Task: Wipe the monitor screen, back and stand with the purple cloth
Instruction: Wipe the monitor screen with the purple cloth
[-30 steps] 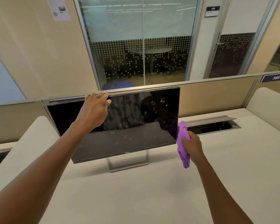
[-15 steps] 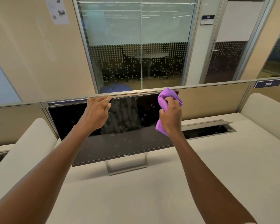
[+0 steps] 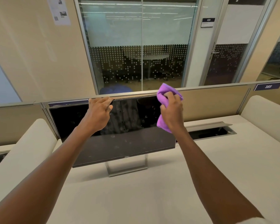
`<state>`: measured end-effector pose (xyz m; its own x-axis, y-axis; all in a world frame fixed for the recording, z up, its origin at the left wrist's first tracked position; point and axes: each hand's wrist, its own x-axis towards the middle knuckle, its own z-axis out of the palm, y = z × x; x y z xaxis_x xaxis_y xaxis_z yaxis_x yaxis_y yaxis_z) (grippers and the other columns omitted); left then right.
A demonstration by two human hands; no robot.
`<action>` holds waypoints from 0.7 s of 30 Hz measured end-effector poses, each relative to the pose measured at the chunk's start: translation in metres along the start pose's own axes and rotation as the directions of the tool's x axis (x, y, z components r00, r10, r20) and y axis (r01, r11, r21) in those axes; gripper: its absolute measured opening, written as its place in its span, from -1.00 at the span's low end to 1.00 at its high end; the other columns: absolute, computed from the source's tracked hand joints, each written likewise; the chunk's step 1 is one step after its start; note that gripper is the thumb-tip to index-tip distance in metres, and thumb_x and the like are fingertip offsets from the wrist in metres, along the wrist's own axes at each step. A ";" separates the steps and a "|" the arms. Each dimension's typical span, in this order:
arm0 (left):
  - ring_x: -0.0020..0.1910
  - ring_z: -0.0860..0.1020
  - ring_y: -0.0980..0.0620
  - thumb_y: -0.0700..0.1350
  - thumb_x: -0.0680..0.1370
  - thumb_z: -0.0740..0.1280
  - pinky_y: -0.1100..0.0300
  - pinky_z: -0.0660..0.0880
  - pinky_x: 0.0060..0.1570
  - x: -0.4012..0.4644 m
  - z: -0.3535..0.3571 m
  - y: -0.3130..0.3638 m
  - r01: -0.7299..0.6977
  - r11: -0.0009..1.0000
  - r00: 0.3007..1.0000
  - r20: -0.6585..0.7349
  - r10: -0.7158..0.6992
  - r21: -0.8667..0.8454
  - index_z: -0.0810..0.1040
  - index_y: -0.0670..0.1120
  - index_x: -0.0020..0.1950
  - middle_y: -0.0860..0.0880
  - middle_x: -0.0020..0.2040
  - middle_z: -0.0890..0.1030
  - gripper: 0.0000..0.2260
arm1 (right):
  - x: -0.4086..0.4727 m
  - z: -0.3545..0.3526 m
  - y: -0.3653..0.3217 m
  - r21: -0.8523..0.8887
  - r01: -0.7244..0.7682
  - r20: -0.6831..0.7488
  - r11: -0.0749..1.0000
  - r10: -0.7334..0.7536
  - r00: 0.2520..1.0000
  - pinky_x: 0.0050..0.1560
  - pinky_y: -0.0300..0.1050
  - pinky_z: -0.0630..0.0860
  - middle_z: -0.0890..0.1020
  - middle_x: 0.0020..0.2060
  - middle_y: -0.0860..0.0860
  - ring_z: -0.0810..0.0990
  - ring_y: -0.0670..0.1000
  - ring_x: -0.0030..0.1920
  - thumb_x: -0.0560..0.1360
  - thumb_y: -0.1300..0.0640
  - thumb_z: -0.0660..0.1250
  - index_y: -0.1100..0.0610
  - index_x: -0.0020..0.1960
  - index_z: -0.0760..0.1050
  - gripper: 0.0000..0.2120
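Note:
A black monitor [image 3: 129, 143] with a dusty, spotted screen stands tilted back on a silver stand [image 3: 126, 170] in the middle of the desk. My left hand [image 3: 99, 113] grips its top edge, fingers curled over the rim. My right hand [image 3: 171, 110] holds the bunched purple cloth [image 3: 164, 97] against the screen's upper right corner. The monitor's back is hidden from view.
The pale desk [image 3: 152, 199] runs to a beige partition [image 3: 208, 102]. An open cable tray slot [image 3: 210, 131] lies right of the monitor. Padded side dividers [image 3: 265, 118] flank the desk on both sides. Glass office walls rise behind.
My right hand with the cloth rose from beside the monitor's lower right edge to its upper right corner. My left hand kept its grip on the top edge.

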<state>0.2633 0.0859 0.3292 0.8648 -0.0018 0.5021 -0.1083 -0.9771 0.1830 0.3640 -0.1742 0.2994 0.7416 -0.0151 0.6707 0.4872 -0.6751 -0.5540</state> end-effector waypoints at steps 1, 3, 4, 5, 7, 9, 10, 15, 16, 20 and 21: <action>0.35 0.35 -0.10 -0.17 0.67 0.10 0.00 0.11 0.34 0.000 0.001 -0.001 0.003 1.000 1.000 0.002 -0.003 0.003 0.42 -0.15 0.41 -0.09 0.34 0.50 -0.67 | -0.005 0.005 -0.003 0.005 0.041 0.042 0.999 -0.041 0.998 -0.10 -0.22 0.37 0.46 0.03 0.07 0.42 0.00 -0.04 0.46 0.29 0.29 0.12 0.11 0.45 -0.76; 0.40 0.31 -0.08 -0.14 0.67 0.09 -0.01 0.09 0.37 0.001 0.002 -0.003 0.013 1.000 1.000 0.010 -0.013 0.007 0.40 -0.14 0.44 -0.08 0.39 0.47 -0.65 | -0.024 0.017 0.000 0.005 0.108 0.141 0.994 -0.107 0.984 -0.06 -0.22 0.37 0.44 0.05 0.08 0.43 0.03 -0.03 0.45 0.30 0.31 0.12 0.10 0.46 -0.76; 0.41 0.30 -0.08 -0.13 0.67 0.09 -0.01 0.08 0.38 0.001 0.003 -0.003 0.018 1.000 1.000 0.012 -0.018 0.005 0.39 -0.13 0.45 -0.07 0.40 0.45 -0.65 | -0.035 0.022 0.007 -0.010 0.130 0.182 0.992 -0.126 0.975 -0.04 -0.20 0.41 0.44 0.06 0.09 0.44 0.04 -0.01 0.45 0.30 0.32 0.12 0.12 0.46 -0.74; 0.42 0.29 -0.08 -0.13 0.68 0.09 -0.01 0.07 0.39 0.001 0.003 -0.004 0.021 1.000 1.000 0.014 -0.021 0.003 0.38 -0.13 0.46 -0.07 0.41 0.44 -0.65 | -0.044 0.025 0.015 -0.031 0.140 0.208 0.990 -0.130 0.969 -0.02 -0.15 0.47 0.45 0.07 0.10 0.45 0.06 0.00 0.44 0.31 0.32 0.12 0.13 0.47 -0.72; 0.43 0.27 -0.07 -0.12 0.68 0.09 -0.01 0.06 0.41 0.002 0.005 -0.005 0.025 1.000 1.000 0.017 -0.025 0.003 0.37 -0.12 0.46 -0.07 0.43 0.43 -0.64 | -0.054 0.024 0.031 -0.055 0.097 0.210 0.994 -0.083 0.974 0.00 -0.01 0.54 0.47 0.05 0.13 0.46 0.11 0.00 0.43 0.34 0.30 0.15 0.14 0.49 -0.70; 0.44 0.27 -0.08 -0.11 0.68 0.09 -0.03 0.06 0.42 0.002 0.005 -0.006 0.025 1.000 1.000 0.016 -0.025 0.004 0.36 -0.12 0.47 -0.07 0.44 0.42 -0.64 | -0.049 0.018 0.039 -0.039 -0.005 0.168 0.999 0.011 0.986 -0.04 0.00 0.54 0.47 0.06 0.17 0.47 0.14 0.00 0.44 0.38 0.26 0.18 0.14 0.48 -0.70; 0.44 0.27 -0.08 -0.11 0.68 0.09 -0.03 0.06 0.42 0.002 0.006 -0.007 0.023 1.000 1.000 0.014 -0.023 0.005 0.37 -0.12 0.47 -0.07 0.44 0.41 -0.64 | -0.042 0.014 0.038 -0.029 -0.044 0.136 0.999 0.047 0.990 -0.08 -0.04 0.53 0.48 0.06 0.18 0.48 0.13 0.00 0.45 0.38 0.25 0.19 0.14 0.47 -0.72; 0.45 0.25 -0.07 -0.12 0.68 0.09 0.00 0.04 0.41 0.000 0.006 -0.004 0.021 1.000 1.000 -0.008 -0.021 0.000 0.36 -0.12 0.47 -0.07 0.44 0.41 -0.64 | -0.005 0.004 -0.001 0.005 0.023 0.046 1.000 -0.023 0.999 -0.16 -0.15 0.49 0.49 0.02 0.09 0.47 0.05 -0.03 0.46 0.28 0.29 0.10 0.13 0.45 -0.75; 0.45 0.25 -0.07 -0.12 0.68 0.09 0.00 0.03 0.41 -0.001 0.006 -0.004 0.025 1.000 1.000 -0.010 -0.025 -0.004 0.36 -0.11 0.47 -0.07 0.44 0.40 -0.64 | -0.003 0.007 -0.011 0.004 0.062 0.072 0.998 -0.062 0.995 -0.14 -0.09 0.49 0.48 0.02 0.10 0.47 0.07 -0.04 0.45 0.27 0.29 0.10 0.12 0.46 -0.75; 0.44 0.23 -0.08 -0.11 0.67 0.10 0.03 0.02 0.41 -0.001 0.006 -0.004 0.039 0.999 0.999 -0.015 -0.039 -0.018 0.36 -0.10 0.47 -0.07 0.44 0.40 -0.64 | -0.036 0.031 -0.024 0.015 0.185 0.211 0.983 -0.184 0.960 -0.18 -0.15 0.39 0.47 -0.02 0.10 0.45 0.07 -0.11 0.42 0.28 0.30 0.14 0.06 0.50 -0.77; 0.44 0.23 -0.08 -0.11 0.67 0.10 0.04 0.01 0.41 -0.001 0.006 -0.004 0.041 0.999 0.999 -0.012 -0.041 -0.018 0.36 -0.10 0.47 -0.07 0.45 0.40 -0.64 | -0.048 0.035 -0.019 0.012 0.197 0.239 0.980 -0.194 0.951 -0.17 -0.20 0.36 0.48 -0.01 0.09 0.45 0.03 -0.11 0.44 0.29 0.31 0.14 0.05 0.51 -0.79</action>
<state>0.2663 0.0885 0.3228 0.8626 0.0408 0.5043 -0.0819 -0.9724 0.2187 0.3354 -0.1347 0.2597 0.7215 0.2931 0.6274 0.6290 -0.6562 -0.4168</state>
